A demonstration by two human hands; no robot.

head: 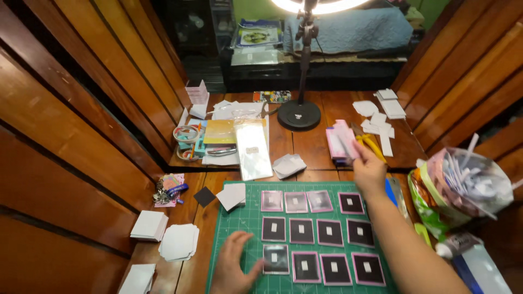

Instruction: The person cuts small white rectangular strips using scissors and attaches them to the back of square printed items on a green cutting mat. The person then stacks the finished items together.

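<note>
Black squares [305, 234] lie in rows on a green mat [234, 218]. The left hand [235, 267] rests spread beside them, touching one. The right hand [368, 169] reaches a pink stack [339, 142], grip hidden; its forearm could brush squares askew.

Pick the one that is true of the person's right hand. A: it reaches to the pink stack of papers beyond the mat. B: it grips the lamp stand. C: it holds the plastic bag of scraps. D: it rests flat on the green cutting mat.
A: the right hand is stretched past the green cutting mat, its fingers at the pink stack of papers.
</note>
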